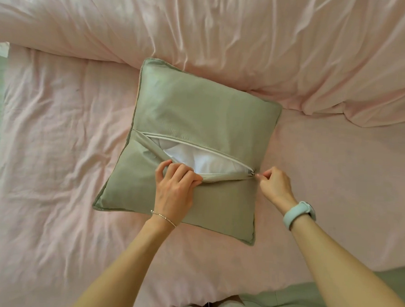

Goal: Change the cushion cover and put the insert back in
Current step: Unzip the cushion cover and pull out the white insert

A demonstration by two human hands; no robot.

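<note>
Sateen-sheened green cloth cover (199,111), white cloth insert (205,160), creased matt pink bedsheet (56,145).

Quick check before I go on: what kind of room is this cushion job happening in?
Most likely a bedroom. The cushion lies on a bed with a pink sheet, and a rumpled pink duvet is bunched behind it. The person stands at the bed's edge.

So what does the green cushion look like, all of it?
The green cushion is square, smooth sage fabric with a piped edge, lying flat on the pink bed. Its zip gapes open, showing the white insert. The left hand grips the lower zip edge; the right hand pinches the zip pull.
</note>
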